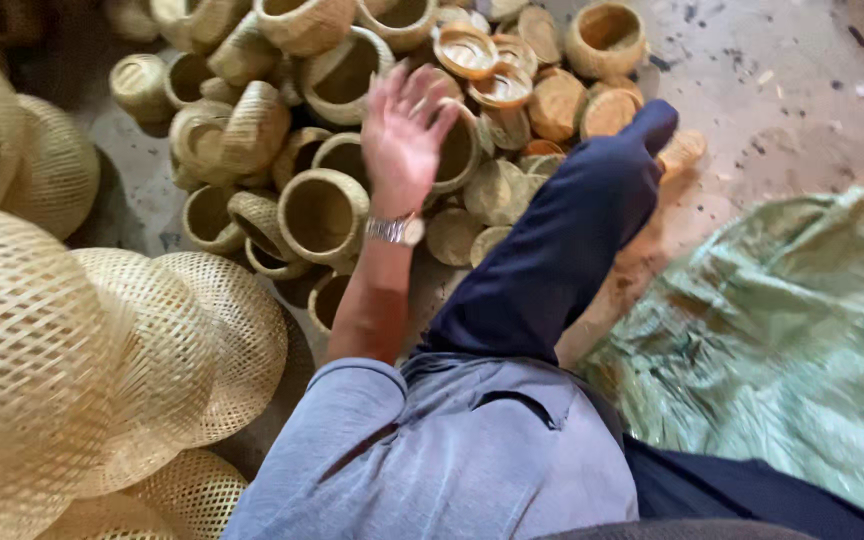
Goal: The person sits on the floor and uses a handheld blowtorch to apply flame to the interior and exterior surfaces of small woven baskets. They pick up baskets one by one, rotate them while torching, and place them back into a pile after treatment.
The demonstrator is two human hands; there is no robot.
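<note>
My left hand reaches forward with a metal watch on the wrist. Its fingers are spread and blurred, and nothing is held in them. The hand hovers over a pile of small round woven baskets lying on the floor, closest to one tipped basket just to its right. Flat woven lids lie mixed in among the baskets. My right hand is out of sight. My leg in dark blue trousers stretches out to the right of the arm.
Large dome-shaped woven covers are stacked at the left. More of them sit at the far left. A green plastic sack lies on the concrete floor at the right.
</note>
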